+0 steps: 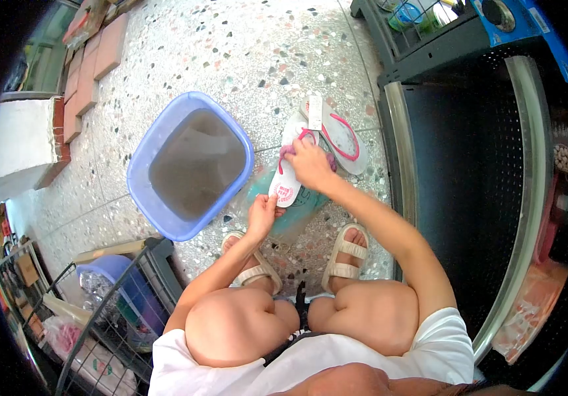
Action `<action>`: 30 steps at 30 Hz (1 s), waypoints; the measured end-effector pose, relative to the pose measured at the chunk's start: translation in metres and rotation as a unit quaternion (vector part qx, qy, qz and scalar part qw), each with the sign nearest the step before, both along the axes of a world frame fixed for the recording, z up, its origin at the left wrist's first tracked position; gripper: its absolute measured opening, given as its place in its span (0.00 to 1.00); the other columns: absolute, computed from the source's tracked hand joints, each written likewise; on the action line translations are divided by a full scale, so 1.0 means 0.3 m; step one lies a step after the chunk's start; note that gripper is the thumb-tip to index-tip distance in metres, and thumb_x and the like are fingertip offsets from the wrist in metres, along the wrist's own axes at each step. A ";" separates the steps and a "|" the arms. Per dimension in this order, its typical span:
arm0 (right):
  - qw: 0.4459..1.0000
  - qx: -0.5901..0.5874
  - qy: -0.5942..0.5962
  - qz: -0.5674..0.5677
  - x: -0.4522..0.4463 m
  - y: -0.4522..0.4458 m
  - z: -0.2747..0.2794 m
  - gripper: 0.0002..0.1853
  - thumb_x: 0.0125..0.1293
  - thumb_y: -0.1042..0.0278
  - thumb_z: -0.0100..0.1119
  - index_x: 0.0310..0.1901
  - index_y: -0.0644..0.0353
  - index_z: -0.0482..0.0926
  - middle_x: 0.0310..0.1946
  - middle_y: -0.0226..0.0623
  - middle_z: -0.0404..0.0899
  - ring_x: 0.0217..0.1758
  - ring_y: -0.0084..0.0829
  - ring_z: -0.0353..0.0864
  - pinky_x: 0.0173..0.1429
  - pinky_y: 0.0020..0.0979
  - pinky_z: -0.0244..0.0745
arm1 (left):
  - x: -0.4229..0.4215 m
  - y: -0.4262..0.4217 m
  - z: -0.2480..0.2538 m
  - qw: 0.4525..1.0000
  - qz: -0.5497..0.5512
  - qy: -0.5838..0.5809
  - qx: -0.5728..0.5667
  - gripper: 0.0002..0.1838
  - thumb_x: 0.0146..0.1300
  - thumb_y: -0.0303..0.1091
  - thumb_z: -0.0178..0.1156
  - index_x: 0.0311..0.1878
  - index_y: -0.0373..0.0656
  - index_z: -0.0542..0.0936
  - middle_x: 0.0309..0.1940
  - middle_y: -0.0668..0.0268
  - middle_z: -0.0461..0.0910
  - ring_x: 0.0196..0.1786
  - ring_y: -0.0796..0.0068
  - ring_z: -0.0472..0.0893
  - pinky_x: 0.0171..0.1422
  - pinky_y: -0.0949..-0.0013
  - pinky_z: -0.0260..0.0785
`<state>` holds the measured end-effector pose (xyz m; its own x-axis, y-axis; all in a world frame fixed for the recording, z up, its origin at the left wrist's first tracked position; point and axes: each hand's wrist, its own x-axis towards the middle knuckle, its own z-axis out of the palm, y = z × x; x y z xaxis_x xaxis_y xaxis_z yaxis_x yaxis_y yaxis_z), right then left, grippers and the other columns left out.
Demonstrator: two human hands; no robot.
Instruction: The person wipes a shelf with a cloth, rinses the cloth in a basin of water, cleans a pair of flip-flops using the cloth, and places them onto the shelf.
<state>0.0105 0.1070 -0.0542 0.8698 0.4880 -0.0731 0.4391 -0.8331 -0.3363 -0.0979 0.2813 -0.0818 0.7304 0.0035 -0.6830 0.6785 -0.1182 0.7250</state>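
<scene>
In the head view, the only one, the person squats with both sandals (341,267) on the speckled floor (251,49), knees drawn up and arms reaching around them, so the work sits low in front of the feet. The left hand (264,214) has its thumb and fingers pinched together on the heel end of the near flip-flop (285,190), a hold by the edge that seems meant to steady it while leaving most of the sole uncovered. The right hand (312,164) is curled down over the pink strap with a purple cloth (288,152) bunched under its fingers, apparently to bring the cloth against the sole; how tightly it grips is hidden by the back of the hand. That flip-flop points away from the person, over a clear and green plastic bag (308,210); whether it rests on the bag or is slightly raised, I cannot tell. Its mate, the far flip-flop (356,162), lies just beside it on the right, probably set there to be near. The blue basin (137,165) of murky water (198,165) stands to the left, likely placed for easy reach.
</scene>
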 end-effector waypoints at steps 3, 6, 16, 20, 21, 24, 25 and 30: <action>0.999 0.042 0.000 0.007 -0.066 0.007 0.004 0.14 0.55 0.71 0.54 0.43 0.57 0.83 0.40 0.40 0.72 0.47 0.39 0.72 0.45 0.39 0.72 | -0.009 0.003 -0.018 1.000 -0.017 -0.001 -0.007 0.16 0.72 0.41 0.51 0.37 0.34 0.72 0.30 0.60 0.83 0.29 0.76 0.82 0.34 0.74 0.75; 0.999 0.051 -0.006 -0.014 -0.045 -0.007 -0.001 0.15 0.55 0.71 0.54 0.44 0.57 0.82 0.40 0.40 0.72 0.48 0.40 0.72 0.44 0.39 0.72 | -0.014 0.008 -0.031 1.000 -0.007 0.015 -0.023 0.16 0.72 0.40 0.51 0.38 0.33 0.72 0.30 0.59 0.83 0.29 0.75 0.82 0.34 0.74 0.75; 0.998 0.014 -0.063 0.021 -0.148 0.007 -0.003 0.13 0.56 0.67 0.53 0.43 0.55 0.80 0.40 0.35 0.71 0.47 0.36 0.71 0.43 0.35 0.69 | -0.011 0.006 -0.030 0.999 0.006 0.029 -0.042 0.16 0.73 0.41 0.48 0.40 0.35 0.70 0.33 0.59 0.82 0.31 0.73 0.82 0.36 0.72 0.76; 0.996 -0.051 -0.079 -0.001 -0.014 0.006 -0.056 0.10 0.58 0.65 0.52 0.39 0.55 0.81 0.40 0.35 0.71 0.48 0.35 0.70 0.42 0.34 0.68 | 0.000 0.009 -0.024 0.998 0.012 0.030 -0.047 0.15 0.73 0.39 0.49 0.37 0.34 0.70 0.31 0.57 0.82 0.30 0.73 0.83 0.35 0.72 0.76; 0.993 -0.078 -0.091 -0.021 0.022 -0.001 -0.084 0.10 0.59 0.64 0.52 0.38 0.54 0.81 0.41 0.35 0.71 0.49 0.34 0.69 0.43 0.35 0.67 | 0.002 0.010 -0.023 0.998 0.004 0.029 -0.047 0.15 0.73 0.39 0.49 0.37 0.34 0.70 0.31 0.57 0.82 0.30 0.73 0.83 0.35 0.72 0.76; 0.991 -0.087 -0.099 -0.032 0.042 -0.003 -0.112 0.09 0.59 0.64 0.52 0.37 0.54 0.81 0.43 0.35 0.72 0.51 0.35 0.68 0.44 0.35 0.66 | 0.009 0.006 -0.009 0.999 -0.003 0.031 -0.041 0.15 0.73 0.39 0.49 0.38 0.33 0.70 0.31 0.57 0.82 0.30 0.73 0.83 0.35 0.72 0.77; 0.992 -0.075 -0.093 -0.031 0.027 -0.008 -0.100 0.09 0.59 0.65 0.52 0.37 0.54 0.81 0.43 0.34 0.71 0.51 0.35 0.68 0.44 0.35 0.66 | 0.004 0.005 -0.009 0.999 0.002 0.029 -0.045 0.15 0.73 0.39 0.49 0.38 0.33 0.70 0.31 0.57 0.82 0.30 0.73 0.83 0.34 0.72 0.77; 0.998 -0.047 -0.029 0.033 -0.112 0.020 -0.036 0.10 0.58 0.64 0.53 0.38 0.54 0.81 0.43 0.34 0.71 0.51 0.35 0.68 0.44 0.34 0.67 | 0.004 0.003 -0.003 0.998 -0.004 0.032 -0.048 0.16 0.73 0.39 0.49 0.38 0.32 0.71 0.31 0.57 0.83 0.30 0.73 0.83 0.34 0.72 0.76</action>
<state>-0.0231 0.1131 -0.0650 0.8406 0.5370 -0.0714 0.5098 -0.8287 -0.2310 -0.0968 0.2823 -0.0825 0.6851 -0.0695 -0.7251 0.7231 -0.0558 0.6885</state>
